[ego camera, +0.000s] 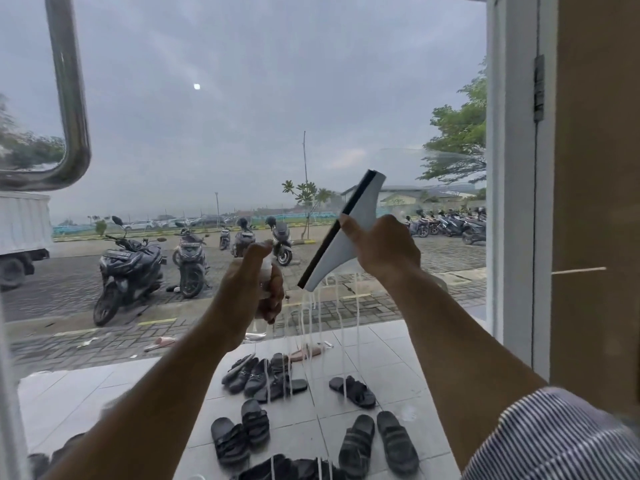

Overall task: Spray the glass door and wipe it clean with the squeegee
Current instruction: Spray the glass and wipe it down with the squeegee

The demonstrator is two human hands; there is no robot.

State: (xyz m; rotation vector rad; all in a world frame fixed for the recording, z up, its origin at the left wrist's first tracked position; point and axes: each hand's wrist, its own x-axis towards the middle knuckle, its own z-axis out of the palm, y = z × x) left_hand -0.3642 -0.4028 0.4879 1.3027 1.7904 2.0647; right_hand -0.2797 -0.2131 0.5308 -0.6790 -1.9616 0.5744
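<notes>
- The glass door (242, 98) fills nearly all of your view. Most of the pane is hazy, with a clearer patch toward its right edge, above the squeegee.
- A white door frame (512, 168) runs down the right edge of the glass, and a curved chrome door handle (69, 98) sits at the upper left corner.
- Through the pane you see parked motorbikes (128, 268) and, nearer, dark sandals (256, 375) on pale tiles along the door's bottom edge.
- The squeegee (334, 259) is in the right half of the door, about mid-height. Its long axis runs diagonally from upper right to lower left, with the dark rubber edge facing up and left.
- Your right hand (384, 247) grips the squeegee from its right side. The fingers are wrapped round the hidden handle and the thumb is laid on the white body.
- Whether the blade presses on the glass cannot be told.
- Your left hand (249, 282) is left of the squeegee's lower end and near it. Its fingers are curled round a clear spray bottle (267, 271) held upright, with the nozzle hidden.
- White drips (341, 323) run down the glass from below the squeegee toward the bottom edge.
</notes>
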